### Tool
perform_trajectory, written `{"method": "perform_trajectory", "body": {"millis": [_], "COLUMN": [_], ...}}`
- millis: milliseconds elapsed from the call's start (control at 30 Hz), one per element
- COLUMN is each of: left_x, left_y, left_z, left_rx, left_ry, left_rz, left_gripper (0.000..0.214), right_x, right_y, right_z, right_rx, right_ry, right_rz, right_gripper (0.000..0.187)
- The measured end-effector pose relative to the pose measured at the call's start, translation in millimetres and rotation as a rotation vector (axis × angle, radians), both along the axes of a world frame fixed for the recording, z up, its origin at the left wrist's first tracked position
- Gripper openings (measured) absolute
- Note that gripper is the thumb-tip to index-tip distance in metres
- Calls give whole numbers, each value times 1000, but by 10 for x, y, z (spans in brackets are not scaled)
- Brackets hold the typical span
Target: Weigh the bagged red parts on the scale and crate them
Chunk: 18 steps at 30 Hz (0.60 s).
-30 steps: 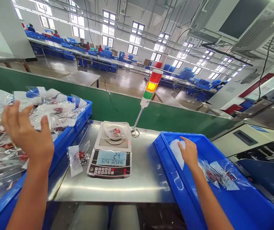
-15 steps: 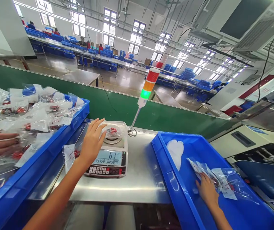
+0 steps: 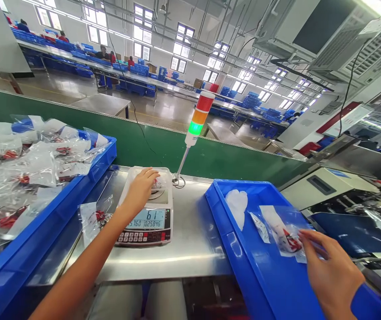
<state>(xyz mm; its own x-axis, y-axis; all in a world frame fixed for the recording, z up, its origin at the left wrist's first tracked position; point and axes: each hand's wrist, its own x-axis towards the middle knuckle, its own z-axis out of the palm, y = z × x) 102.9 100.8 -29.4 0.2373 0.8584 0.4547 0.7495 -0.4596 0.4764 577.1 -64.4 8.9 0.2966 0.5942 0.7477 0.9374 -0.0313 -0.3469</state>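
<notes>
My left hand (image 3: 142,189) reaches over the scale (image 3: 168,202), its fingers curled on a small clear plastic bag (image 3: 156,183) with red parts on the round pan. The thumb side is hidden. The scale's display (image 3: 153,218) reads 61. Over the right blue bin (image 3: 217,213), my right hand (image 3: 333,266) pinches a clear plastic bag (image 3: 285,235) that holds a white slip and red parts. Another bag (image 3: 98,218) with red parts lies on the metal table, just left of the scale.
A blue bin (image 3: 108,153) on the left is heaped with bags of red parts. Behind the scale stands a signal tower (image 3: 199,118) with its green light on. White pieces (image 3: 236,208) lie in the right bin, and a machine (image 3: 323,182) stands beyond it.
My left hand has moved from open beside the pan onto the bag there. My right hand has lifted a bag and come nearer. Another person's hand has left the left bin.
</notes>
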Motion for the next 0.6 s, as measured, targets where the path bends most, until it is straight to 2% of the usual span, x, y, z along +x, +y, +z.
{"method": "perform_trajectory", "body": {"millis": [67,133,233,300,367,467,533,600], "left_x": [3,5,-13,-89,-263,-714,-1078,-1399], "left_y": [135,262,344,300,197,-6,-154,-312], "left_z": [-7,0,72,170,293,488,600,678], "left_rx": [-32,-48,-8,56,150,367,483,507], "left_ry": [2,-8,-66,-136,-233,-327,-297,-225], "left_rz": [10,7,43,119,237,468,608,722], "left_gripper": [40,29,20,19,21,30,46,58], "right_x": [-270,-563,-1074,-1458,-1858,-2431,-2733,-2894], "right_y": [79,232,604,928,1272,1688,1821,1825], "right_z": [215,367,496,533,528,408,260,93], "right_rx": [51,89,120,133,148,107,15,-98], "right_ry": [-15,42,207,246,199,89,10,-77], "right_rz": [82,171,326,470,643,924,1087,1207], "right_gripper": [36,30,26,23,20,25,28,28]}}
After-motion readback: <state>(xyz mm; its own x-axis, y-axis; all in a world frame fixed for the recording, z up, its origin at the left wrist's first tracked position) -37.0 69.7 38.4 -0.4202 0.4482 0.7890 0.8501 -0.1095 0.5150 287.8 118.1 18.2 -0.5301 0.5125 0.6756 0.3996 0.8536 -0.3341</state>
